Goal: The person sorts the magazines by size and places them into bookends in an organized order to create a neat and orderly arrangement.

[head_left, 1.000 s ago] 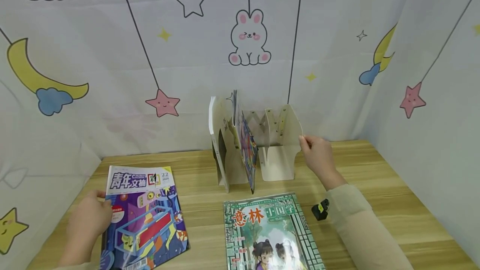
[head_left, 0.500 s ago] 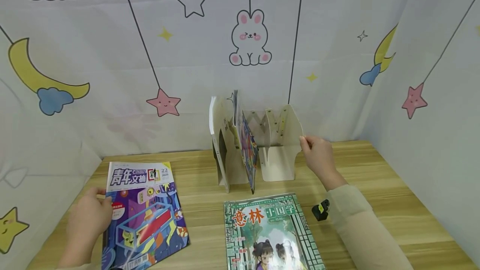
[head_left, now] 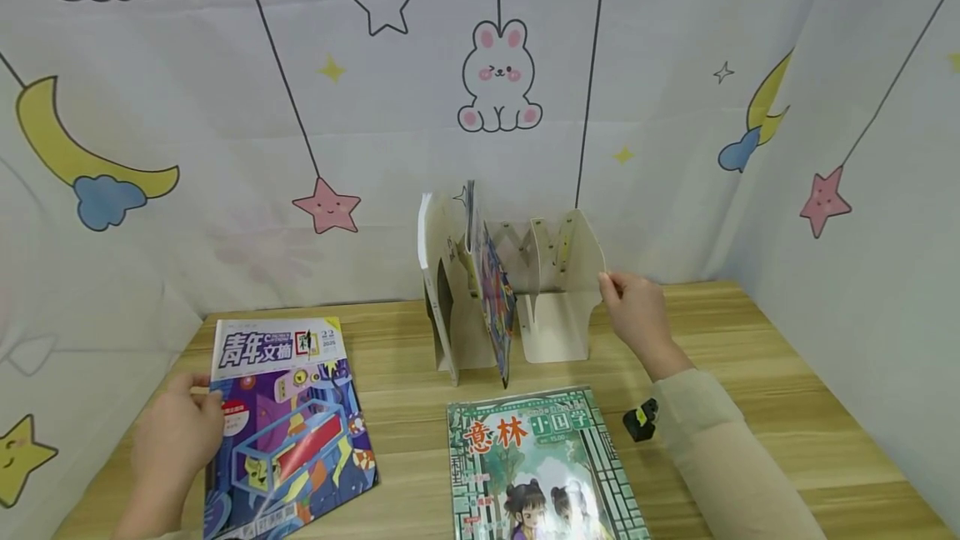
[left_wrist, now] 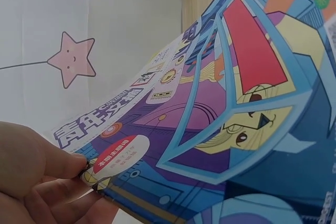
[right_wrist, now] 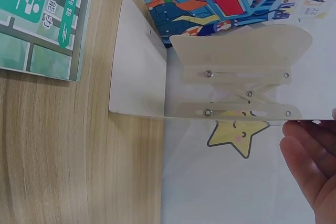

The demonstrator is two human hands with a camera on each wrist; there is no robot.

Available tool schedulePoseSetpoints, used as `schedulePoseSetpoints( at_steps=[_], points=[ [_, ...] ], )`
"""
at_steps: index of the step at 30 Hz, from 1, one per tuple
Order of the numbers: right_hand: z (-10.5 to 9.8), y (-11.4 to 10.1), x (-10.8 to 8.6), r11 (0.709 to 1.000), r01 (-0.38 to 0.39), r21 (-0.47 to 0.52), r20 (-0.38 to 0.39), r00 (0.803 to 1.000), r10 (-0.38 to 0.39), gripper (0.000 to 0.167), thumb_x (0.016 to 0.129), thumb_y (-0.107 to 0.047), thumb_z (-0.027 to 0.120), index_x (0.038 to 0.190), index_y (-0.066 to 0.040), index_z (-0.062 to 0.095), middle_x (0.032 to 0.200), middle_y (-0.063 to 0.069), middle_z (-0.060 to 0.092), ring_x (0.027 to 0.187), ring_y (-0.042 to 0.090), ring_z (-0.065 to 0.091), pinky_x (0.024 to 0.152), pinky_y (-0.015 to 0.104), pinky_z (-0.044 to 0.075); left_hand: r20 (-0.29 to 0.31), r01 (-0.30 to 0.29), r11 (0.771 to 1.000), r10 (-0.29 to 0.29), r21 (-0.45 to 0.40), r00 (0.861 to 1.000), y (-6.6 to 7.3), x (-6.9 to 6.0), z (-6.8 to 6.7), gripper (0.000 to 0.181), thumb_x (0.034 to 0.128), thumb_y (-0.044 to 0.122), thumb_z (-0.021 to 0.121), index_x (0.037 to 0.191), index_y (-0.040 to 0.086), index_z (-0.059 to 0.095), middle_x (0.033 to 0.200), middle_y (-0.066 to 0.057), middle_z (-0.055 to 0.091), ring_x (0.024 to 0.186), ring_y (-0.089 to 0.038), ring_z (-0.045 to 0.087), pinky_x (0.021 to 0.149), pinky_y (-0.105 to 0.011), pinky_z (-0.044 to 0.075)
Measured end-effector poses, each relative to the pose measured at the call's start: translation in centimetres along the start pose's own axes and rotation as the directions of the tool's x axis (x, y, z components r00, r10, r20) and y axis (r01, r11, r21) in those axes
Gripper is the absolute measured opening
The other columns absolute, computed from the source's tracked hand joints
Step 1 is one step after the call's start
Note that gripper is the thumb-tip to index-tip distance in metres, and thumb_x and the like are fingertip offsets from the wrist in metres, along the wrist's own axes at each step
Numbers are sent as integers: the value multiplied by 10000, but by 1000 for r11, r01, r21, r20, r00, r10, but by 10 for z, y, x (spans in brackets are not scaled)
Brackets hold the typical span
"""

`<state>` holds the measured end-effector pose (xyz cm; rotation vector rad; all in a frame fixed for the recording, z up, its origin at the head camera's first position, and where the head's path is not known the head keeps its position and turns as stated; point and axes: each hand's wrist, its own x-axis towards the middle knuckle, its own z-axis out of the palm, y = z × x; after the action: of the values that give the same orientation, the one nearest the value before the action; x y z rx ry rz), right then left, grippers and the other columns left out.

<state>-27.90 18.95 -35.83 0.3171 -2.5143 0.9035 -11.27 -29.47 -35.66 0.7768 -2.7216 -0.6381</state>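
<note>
My left hand (head_left: 180, 427) pinches the left edge of a purple and blue magazine (head_left: 288, 432) at the left of the table. In the left wrist view, thumb and fingers grip its edge, and the cover (left_wrist: 173, 124) bows. Toward the back, my right hand (head_left: 637, 315) pinches the right end panel of a cream expandable book stand (head_left: 581, 273). The right wrist view shows that panel (right_wrist: 137, 61) and the stand's scissor linkage. Within the stand, a colourful magazine (head_left: 497, 298) leans upright, and a white-edged book or magazine (head_left: 438, 282) stands at its left end.
A green magazine (head_left: 543, 465) lies flat at the front middle of the wooden table (head_left: 787, 407). Beside my right sleeve sits a small black object (head_left: 641, 421) with a yellow mark. A white printed curtain (head_left: 375, 148) hangs behind the table.
The purple magazine has shifted slightly away from me, its top edge rising in the head view, while my left hand keeps its grip. My right hand and the book stand look unmoved.
</note>
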Motion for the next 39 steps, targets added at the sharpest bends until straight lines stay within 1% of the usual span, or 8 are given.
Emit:
schedulePoseSetpoints(
  at_steps=[3,6,14,18,21,25,30,39],
  points=[
    [0,1,0,1000,-6,-1,1,1000,6,294,975,-184,518,814,10,671,554,76,533,471,148,381,464,263,324,-31,-22,1000,22,-3,999,1,-1,0,329,932,136,471,1200,-54,478,989,-291,635,766,-375,603,528,-364,394],
    [0,1,0,1000,-10,1,2,1000,10,288,974,-184,519,809,2,665,551,69,520,472,147,378,465,263,324,-44,-28,1000,28,-6,999,1,-2,-1,325,932,139,472,1200,-45,480,992,-288,639,763,-378,603,522,-360,386],
    [0,0,1,1000,5,-4,-7,1000,-5,290,973,-189,521,867,23,688,581,91,566,475,143,392,468,261,336,-37,-1,1000,0,-23,999,1,-5,-3,318,946,162,459,1206,-22,474,1025,-276,640,788,-382,598,557,-385,382],
    [0,-1,2,1000,0,-6,-10,1000,0,284,969,-186,526,847,17,683,558,74,538,472,140,380,459,258,325,-51,-2,1000,1,-24,999,0,-5,-3,308,947,162,456,1196,-18,477,1023,-276,644,782,-386,596,561,-393,377],
    [0,-1,1,1000,4,-7,-11,1000,-4,289,967,-178,528,794,11,662,535,59,505,465,138,368,453,254,313,-52,4,999,-6,-31,999,0,-6,-3,316,952,168,451,1205,-21,473,1044,-282,638,791,-393,597,567,-397,379],
    [0,-1,0,1000,8,-7,-5,1000,-8,310,970,-172,524,727,-4,619,513,48,464,452,136,349,445,248,297,-34,37,998,-39,-45,999,1,-6,-4,346,967,188,433,1240,-24,449,1105,-299,612,821,-409,596,597,-423,396],
    [-1,-1,-1,1000,3,5,1,1000,-3,299,972,-171,523,756,1,637,516,46,464,449,136,355,439,241,297,-22,73,995,-74,-63,997,4,-8,-5,381,981,202,408,1285,-27,420,1148,-322,574,840,-424,585,616,-449,414],
    [1,0,-1,1000,-1,-3,-3,1000,1,284,968,-166,531,776,5,650,523,54,480,448,142,364,435,242,301,-41,69,995,-72,-67,997,5,-10,-6,376,984,199,399,1293,-15,413,1148,-312,576,842,-430,584,592,-430,406]
  ],
)
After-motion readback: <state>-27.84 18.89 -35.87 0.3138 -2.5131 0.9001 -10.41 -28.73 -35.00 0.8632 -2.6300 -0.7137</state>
